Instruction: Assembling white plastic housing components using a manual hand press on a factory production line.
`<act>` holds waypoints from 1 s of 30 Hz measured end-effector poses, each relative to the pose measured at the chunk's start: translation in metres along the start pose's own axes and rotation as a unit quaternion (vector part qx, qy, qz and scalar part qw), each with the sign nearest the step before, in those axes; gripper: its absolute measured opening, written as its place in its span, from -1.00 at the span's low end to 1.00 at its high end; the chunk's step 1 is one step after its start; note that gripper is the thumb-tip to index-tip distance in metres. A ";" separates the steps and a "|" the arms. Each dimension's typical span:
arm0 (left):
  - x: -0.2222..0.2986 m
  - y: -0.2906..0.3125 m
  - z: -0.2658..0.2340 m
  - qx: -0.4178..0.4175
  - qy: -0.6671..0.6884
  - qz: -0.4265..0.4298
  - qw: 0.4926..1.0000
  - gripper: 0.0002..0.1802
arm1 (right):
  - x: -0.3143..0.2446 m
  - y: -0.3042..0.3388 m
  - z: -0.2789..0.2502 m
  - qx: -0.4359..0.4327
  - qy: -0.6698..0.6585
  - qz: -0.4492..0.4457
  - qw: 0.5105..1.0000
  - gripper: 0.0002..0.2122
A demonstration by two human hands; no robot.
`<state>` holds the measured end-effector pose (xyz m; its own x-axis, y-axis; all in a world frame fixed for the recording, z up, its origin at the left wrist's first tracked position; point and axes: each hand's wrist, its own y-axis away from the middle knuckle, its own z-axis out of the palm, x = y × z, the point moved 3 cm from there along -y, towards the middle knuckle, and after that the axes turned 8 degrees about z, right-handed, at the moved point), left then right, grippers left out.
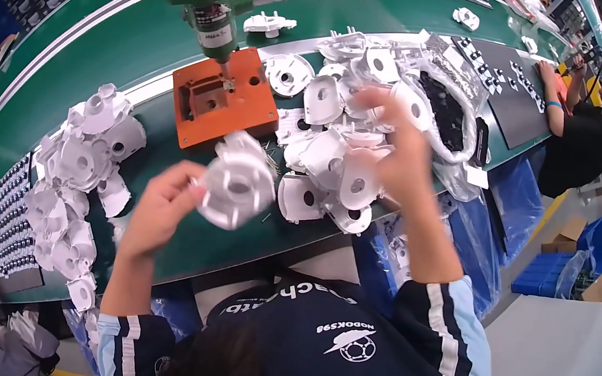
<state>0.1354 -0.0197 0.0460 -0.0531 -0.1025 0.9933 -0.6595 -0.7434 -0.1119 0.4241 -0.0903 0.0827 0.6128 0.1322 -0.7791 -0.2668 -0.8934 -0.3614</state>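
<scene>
My left hand (163,203) grips a round white plastic housing (238,192) by its left edge, raised over the front of the green bench. The housing has a central hole and is slightly blurred. My right hand (403,151), smeared by motion, is over a heap of similar white plastic parts (325,103); its thumb and fingers look spread apart, with nothing visible between them. Behind the held housing sits an orange fixture block (256,112) with a recessed pocket. A green press head (213,23) points its narrow tip down at that block.
Another heap of white parts (77,170) lies at left, beside a dark tray of small pieces (9,227). Small screws lie near the orange block. A plastic bag (455,126) and a dark mat (518,105) are at right. A co-worker (590,125) stands at far right.
</scene>
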 end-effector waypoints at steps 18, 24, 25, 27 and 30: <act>-0.027 -0.087 -0.045 0.059 -0.676 0.275 0.681 -0.85 | 0.218 -0.026 -0.138 0.135 0.339 0.166 0.916 -0.84; -0.025 -0.095 -0.030 0.062 -0.714 0.326 0.617 -0.90 | 0.182 -0.029 -0.149 0.172 0.079 0.211 0.959 -0.73; -0.025 -0.094 -0.028 0.056 -0.704 0.326 0.629 -0.89 | 0.162 -0.034 -0.143 0.148 0.041 0.202 0.967 -0.76; -0.023 -0.094 -0.027 0.049 -0.691 0.348 0.632 -0.87 | 0.119 -0.044 -0.119 0.116 -0.022 0.170 0.978 -0.79; -0.027 -0.092 -0.027 0.087 -0.693 0.367 0.615 -0.88 | 0.071 -0.065 -0.069 0.051 -0.069 0.101 0.991 -0.82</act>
<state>0.1771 0.0689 0.0306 0.4805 -0.8279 -0.2892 -0.7427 -0.2087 -0.6363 0.5362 -0.0527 0.0856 0.4333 0.0195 -0.9010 -0.4516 -0.8605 -0.2358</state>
